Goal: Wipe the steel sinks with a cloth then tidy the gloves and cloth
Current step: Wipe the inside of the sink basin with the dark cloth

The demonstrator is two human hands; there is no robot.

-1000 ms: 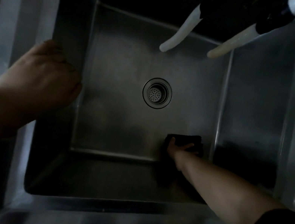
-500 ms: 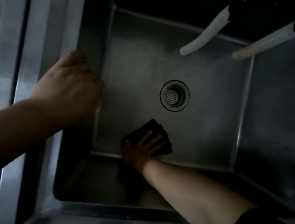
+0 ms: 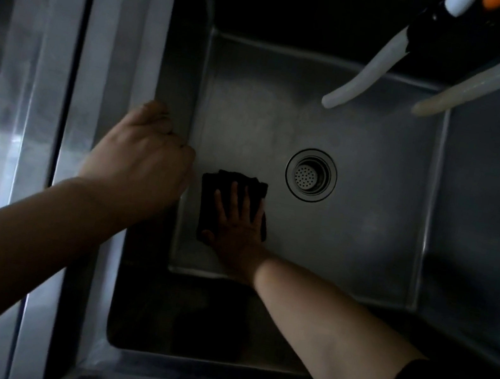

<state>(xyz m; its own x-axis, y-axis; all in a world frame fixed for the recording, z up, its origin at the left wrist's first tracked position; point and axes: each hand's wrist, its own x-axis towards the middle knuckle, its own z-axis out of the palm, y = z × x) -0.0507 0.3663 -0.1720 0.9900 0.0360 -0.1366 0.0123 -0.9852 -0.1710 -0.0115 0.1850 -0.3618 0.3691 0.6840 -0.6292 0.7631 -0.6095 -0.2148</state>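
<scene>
Head view: the wiping looks mid-way, judging by the right hand (image 3: 238, 220) pressed flat, fingers spread, on a dark folded cloth (image 3: 233, 203) on the floor of the steel sink (image 3: 366, 243), at about 9 o'clock from the round perforated drain (image 3: 310, 175). The left hand (image 3: 140, 160) is curled closed over the sink's left rim (image 3: 120, 66), seemingly bracing. A second basin shows at the frame's 9 o'clock edge; whether it is wiped I cannot tell. No gloves are clearly visible, so tidying remains. The steel is brushed, flat-walled and square-cornered; two pale curved hoses (image 3: 363, 72) hang at 1 o'clock
</scene>
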